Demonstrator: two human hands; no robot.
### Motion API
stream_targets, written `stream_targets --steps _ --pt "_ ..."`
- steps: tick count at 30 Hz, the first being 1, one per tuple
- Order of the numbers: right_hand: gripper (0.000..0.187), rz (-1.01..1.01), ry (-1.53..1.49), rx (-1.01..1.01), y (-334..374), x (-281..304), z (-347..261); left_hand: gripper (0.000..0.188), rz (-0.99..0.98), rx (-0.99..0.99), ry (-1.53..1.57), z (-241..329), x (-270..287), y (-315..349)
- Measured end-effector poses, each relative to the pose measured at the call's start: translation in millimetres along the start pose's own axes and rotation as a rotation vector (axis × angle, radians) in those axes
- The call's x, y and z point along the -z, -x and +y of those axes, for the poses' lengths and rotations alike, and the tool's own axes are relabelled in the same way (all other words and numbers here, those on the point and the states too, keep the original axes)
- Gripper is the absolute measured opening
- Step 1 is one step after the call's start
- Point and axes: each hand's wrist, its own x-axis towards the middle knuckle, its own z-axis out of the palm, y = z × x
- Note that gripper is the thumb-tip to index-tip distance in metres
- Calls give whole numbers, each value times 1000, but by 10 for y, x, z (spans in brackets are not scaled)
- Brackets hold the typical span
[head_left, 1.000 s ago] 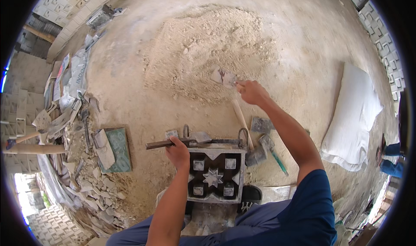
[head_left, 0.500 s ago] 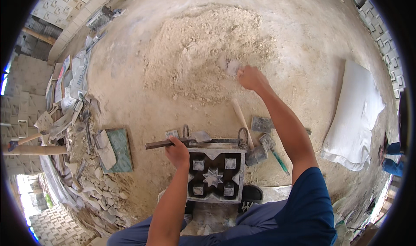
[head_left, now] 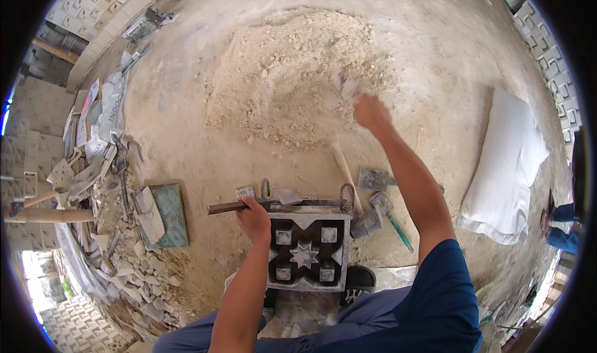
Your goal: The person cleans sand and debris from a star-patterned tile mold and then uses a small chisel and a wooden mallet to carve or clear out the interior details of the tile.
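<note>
At the right side of a pile of pale sandy mix [head_left: 273, 73], my right hand [head_left: 373, 112] is closed on a small trowel [head_left: 346, 86], its blade blurred against the loose material. My left hand [head_left: 254, 219] grips a dark flat bar [head_left: 225, 208] at the far left corner of a square metal block mould [head_left: 275, 236]. Inside the mould are a star-shaped centre [head_left: 305, 254] and several square studs. A grey flat piece [head_left: 287, 196] lies at the mould's far edge, beside the bar. The mould stands between my feet.
Right of the mould lie a wooden-handled hammer [head_left: 344, 166], a grey scraper blade [head_left: 374, 179] and a green-handled tool [head_left: 398, 232]. A white sack [head_left: 502, 166] is farther right. Leftward are a green board [head_left: 169, 216], rubble [head_left: 146, 284] and tools. Another person's legs [head_left: 563, 225] show at far right.
My right hand has drawn slightly right and nearer with the trowel, and a shallow hollow now shows in the pile. My left hand holds the bar in the same place.
</note>
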Motion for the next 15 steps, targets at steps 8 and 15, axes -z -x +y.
stream_targets --steps 8,15 --pt "37 -90 -54 222 341 -368 -234 53 17 -40 -34 10 19 8" --pt "38 55 112 220 222 -304 -208 53 10 -58 -27 34 1 11"
